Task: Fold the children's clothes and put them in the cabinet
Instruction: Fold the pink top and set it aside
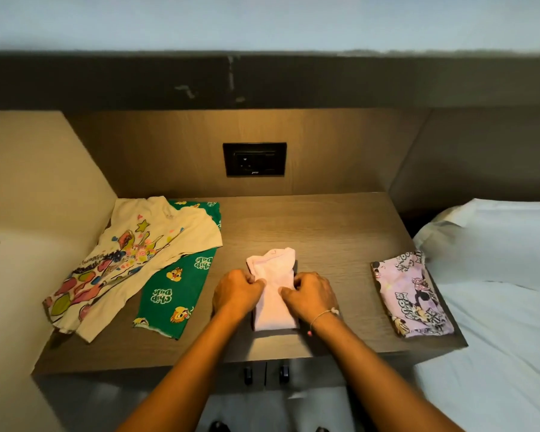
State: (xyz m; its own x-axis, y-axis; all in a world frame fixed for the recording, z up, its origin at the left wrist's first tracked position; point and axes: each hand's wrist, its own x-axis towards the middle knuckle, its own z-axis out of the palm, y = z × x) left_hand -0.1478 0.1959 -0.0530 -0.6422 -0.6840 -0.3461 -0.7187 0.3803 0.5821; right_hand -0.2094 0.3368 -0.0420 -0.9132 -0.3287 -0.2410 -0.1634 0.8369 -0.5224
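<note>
Two hands work the pink garment (pixel 274 291) at the near middle of the tabletop (pixel 334 226): the left hand (pixel 237 291) pinches its left edge, the right hand (pixel 312 294) its right edge. To fold well, I judge both edges should meet evenly at the centre, then be pressed flat. A folded lilac piece (pixel 413 294) lies right; the green trousers (pixel 176 294) and cream shirt (pixel 131 263) wait unfolded, left.

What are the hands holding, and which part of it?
Both hold the pink garment on the table: the left hand pinches its left edge, the right hand its right edge, around the middle.
</note>
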